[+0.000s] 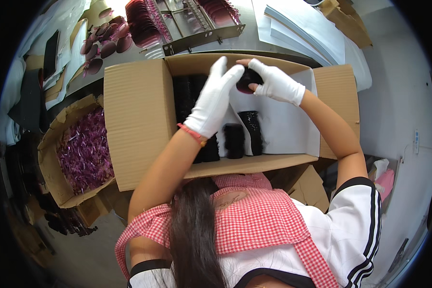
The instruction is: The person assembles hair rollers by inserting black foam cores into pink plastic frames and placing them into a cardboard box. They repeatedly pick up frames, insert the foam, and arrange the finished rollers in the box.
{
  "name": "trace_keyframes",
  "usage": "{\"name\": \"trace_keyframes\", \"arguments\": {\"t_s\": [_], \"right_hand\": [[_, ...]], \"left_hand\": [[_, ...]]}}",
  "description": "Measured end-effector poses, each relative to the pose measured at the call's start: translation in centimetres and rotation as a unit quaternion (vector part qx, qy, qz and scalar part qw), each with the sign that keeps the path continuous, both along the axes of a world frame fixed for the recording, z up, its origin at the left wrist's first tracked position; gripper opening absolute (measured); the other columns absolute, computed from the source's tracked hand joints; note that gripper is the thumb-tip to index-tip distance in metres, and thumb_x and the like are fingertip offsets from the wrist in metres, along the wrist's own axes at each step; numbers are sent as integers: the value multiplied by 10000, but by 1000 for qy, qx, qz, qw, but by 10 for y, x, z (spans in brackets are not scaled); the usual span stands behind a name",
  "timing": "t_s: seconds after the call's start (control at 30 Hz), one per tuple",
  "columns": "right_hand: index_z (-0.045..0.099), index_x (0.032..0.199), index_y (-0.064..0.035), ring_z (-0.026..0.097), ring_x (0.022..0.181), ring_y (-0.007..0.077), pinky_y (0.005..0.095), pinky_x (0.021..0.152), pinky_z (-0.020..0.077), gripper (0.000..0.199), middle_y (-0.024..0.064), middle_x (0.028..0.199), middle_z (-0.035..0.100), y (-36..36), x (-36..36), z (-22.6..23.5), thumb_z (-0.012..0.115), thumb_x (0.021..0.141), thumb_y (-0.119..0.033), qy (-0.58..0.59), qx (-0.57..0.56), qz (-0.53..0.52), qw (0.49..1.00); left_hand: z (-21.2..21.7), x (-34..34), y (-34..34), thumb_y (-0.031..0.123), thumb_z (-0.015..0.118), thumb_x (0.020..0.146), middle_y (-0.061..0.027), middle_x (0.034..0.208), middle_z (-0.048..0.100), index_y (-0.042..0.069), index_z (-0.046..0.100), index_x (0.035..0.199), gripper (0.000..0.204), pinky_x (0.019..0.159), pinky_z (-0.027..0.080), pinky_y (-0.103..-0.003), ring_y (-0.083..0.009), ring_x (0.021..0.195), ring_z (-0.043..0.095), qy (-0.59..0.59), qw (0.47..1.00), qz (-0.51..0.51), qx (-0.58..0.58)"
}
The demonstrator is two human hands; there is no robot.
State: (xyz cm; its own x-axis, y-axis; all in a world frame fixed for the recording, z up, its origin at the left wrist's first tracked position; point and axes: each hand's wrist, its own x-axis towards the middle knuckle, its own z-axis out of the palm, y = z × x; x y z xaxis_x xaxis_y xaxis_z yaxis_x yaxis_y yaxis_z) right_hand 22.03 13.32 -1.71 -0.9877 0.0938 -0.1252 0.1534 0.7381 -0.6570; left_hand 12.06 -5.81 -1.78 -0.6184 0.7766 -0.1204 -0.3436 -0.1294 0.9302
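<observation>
My right hand, in a white glove with bare finger and thumb tips, grips a dark round lens stack with a reddish lower edge, above a cardboard box. Beside it my white-gloved left hand has its fingers stretched out; one fingertip comes close to the stack, and I cannot tell whether it touches. In the box stand several dark rows of stacked pieces, among them a short row and a longer row. White paper lines the right part. My left hand and forearm hide part of the left rows.
A smaller carton full of purple shiny strips stands at the left. On the metal table behind lie loose pink-tinted lenses, a metal rack with rows of lenses, white paper sheets and a dark phone.
</observation>
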Motion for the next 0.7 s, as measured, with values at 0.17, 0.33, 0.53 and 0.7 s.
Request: {"name": "trace_keyframes", "arguments": {"t_s": [0.17,0.33,0.53,0.7], "right_hand": [[444,1416,-158,588,1081,423,445,925,497,592,206,1187,597,-5,29,-75,616,859,-52,-112,74,-32,990],[560,1176,-42,591,999,412,479,866,489,374,208,1064,617,-37,48,-107,641,827,-151,-100,237,13,966],[622,1036,-44,590,956,383,470,873,455,227,180,985,637,-62,41,-131,645,827,-130,-5,269,-95,958],[636,1017,-56,591,948,392,474,864,467,242,167,999,650,-56,38,-144,604,778,-44,30,314,-70,946]], "left_hand": [[24,-52,-82,138,571,963,-124,1226,641,-22,607,1252,333,1027,442,-324,-212,1156,593,191,980,48,36],[20,-113,-198,147,501,1018,-133,1258,607,-27,543,1299,333,1040,435,-347,-221,1175,570,337,885,249,-205],[-17,-75,-251,392,227,1094,-211,1356,572,-89,480,1378,613,1117,383,-391,-289,1275,532,-88,988,123,-2],[-51,-35,-235,260,397,1054,-170,1337,571,-57,465,1385,463,1013,461,-392,-267,1213,565,-70,997,-24,31]]}}
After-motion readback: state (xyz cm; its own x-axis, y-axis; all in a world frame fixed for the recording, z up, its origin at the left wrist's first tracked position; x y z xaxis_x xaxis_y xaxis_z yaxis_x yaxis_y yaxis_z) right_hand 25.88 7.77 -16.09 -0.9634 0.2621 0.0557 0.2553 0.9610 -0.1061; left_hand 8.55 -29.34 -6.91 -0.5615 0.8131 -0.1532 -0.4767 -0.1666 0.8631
